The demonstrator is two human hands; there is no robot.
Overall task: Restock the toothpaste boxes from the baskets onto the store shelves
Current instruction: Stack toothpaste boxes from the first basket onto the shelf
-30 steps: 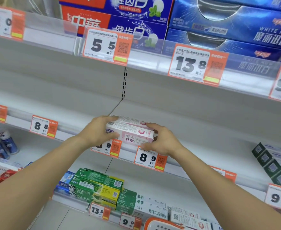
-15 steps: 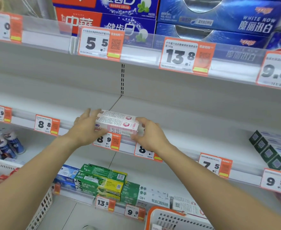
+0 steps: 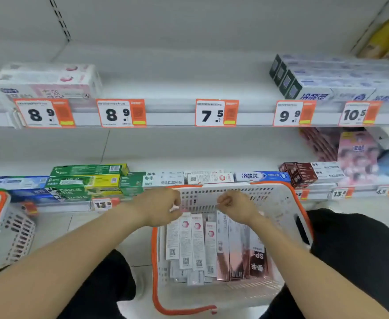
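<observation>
- White-and-pink toothpaste boxes (image 3: pixel 48 80) — stacked flat on the upper shelf (image 3: pixel 170 118), far left, above an 8.9 price tag.
- White basket (image 3: pixel 278 201), orange-rimmed, on the floor — holds white-pink boxes (image 3: pixel 190 242) and rose-metallic boxes (image 3: pixel 237 256), standing on end, leaning.
</observation>
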